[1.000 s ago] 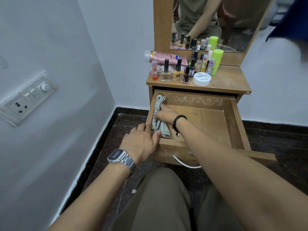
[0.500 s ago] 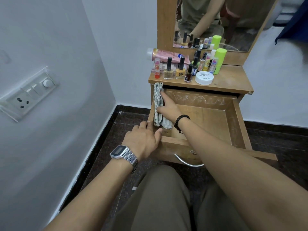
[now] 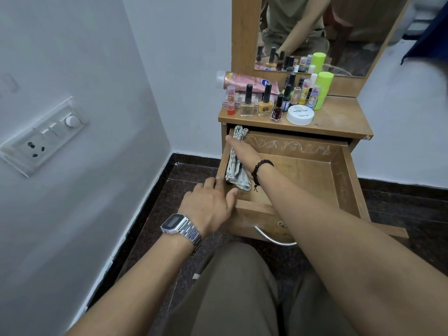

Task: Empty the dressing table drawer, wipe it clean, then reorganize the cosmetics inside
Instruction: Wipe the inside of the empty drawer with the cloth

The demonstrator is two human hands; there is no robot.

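Below the mirror: a drawer (image 3: pixel 315 175) is pulled out from the dressing table, and its wooden bottom is seen bare apart from the cloth.
Cloth: a checked cloth (image 3: pixel 236 170) is laid along the drawer's left inner wall, with its far end bunched at the back left corner and its near end trailing toward the front.
Right hand: the right hand (image 3: pixel 242 154) is stretched across into the drawer's left side, and the cloth is pressed against the wall under it; the fingers are seen extended rather than curled, so the grip is released and flat on the cloth. A dark bead bracelet (image 3: pixel 260 169) is worn at its wrist.
Left hand: the left hand (image 3: pixel 208 204) is rested on the drawer's front left corner with fingers relaxed and the thumb laid over the front edge; the grip is released, and nothing is held. A metal watch (image 3: pixel 180 226) is worn at its wrist.
Cosmetics: the cosmetics (image 3: pixel 278 98) are stood and laid together on the surface (image 3: pixel 339 120) above the drawer: nail polish bottles, lip balm sticks, a pink tube lying on its side, a white round tub and a green can.
Wall at left: a switch panel (image 3: pixel 42 137) is fixed there.
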